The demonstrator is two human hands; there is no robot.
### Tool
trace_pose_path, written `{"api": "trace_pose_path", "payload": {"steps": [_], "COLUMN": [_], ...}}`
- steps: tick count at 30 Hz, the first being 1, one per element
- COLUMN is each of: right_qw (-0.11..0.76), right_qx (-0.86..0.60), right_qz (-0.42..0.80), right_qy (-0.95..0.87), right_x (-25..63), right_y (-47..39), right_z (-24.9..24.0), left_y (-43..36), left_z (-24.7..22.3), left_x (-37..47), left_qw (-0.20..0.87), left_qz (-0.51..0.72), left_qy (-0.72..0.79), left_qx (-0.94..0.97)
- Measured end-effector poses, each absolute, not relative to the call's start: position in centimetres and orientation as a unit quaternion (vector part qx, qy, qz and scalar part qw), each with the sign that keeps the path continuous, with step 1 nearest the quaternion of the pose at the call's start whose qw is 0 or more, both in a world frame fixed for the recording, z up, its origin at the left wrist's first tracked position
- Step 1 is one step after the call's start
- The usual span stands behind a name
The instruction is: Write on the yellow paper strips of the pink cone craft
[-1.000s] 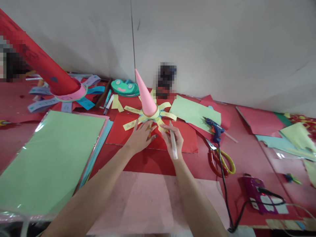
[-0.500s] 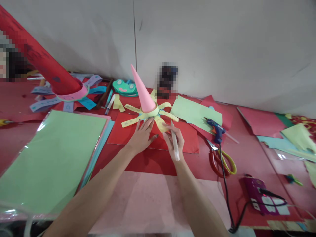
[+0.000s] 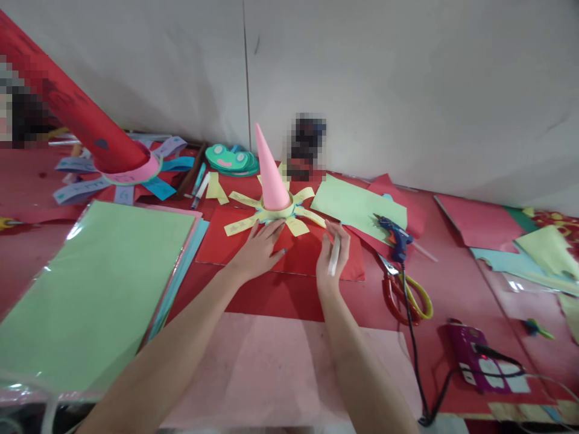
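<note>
My left hand (image 3: 257, 250) lies flat and spread, fingertips on the yellow strips (image 3: 266, 220) at the near base of the pink cone (image 3: 270, 175), apparently to steady it upright on the red sheet (image 3: 303, 256). My right hand (image 3: 332, 262), just right of it, is clamped on a clear glue stick (image 3: 333, 256), lifted off the paper. Farther right on the surface (image 3: 452, 289) lie a glue gun (image 3: 392, 238) and scissors (image 3: 407, 295); a green paper stack (image 3: 90, 289) sits left.

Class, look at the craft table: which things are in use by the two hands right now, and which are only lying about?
In use:
pink cone with yellow strips, left hand at its base
glue stick, in right hand
red sheet beneath

Lying about:
glue gun
scissors
green paper stack
red cone
frog masks
</note>
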State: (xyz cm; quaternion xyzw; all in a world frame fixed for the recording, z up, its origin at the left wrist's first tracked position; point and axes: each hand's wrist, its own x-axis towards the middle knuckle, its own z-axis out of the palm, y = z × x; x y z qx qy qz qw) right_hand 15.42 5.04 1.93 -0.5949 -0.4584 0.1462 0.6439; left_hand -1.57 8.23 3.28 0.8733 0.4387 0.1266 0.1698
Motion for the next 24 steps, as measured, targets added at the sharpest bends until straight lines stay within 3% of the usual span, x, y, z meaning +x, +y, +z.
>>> {"api": "trace_pose_path", "payload": {"steps": [11,24], "right_qw": [0.641,0.633], "right_qx": [-0.595,-0.62], "right_qz": [0.142,0.105], "right_qy": [-0.465,-0.451], "right_x": [15.36,15.81], "right_y": [4.97,4.91], "right_z": [2.28,2.15], "left_y": [8.13,8.17], "left_z": [3.44,3.46], "left_x": [-1.54,-1.7], "left_qw": [0.17,0.187], "left_qz": [0.118,0.159], "left_qy": [0.406,0.476], "left_qx": [0.89,0.844]}}
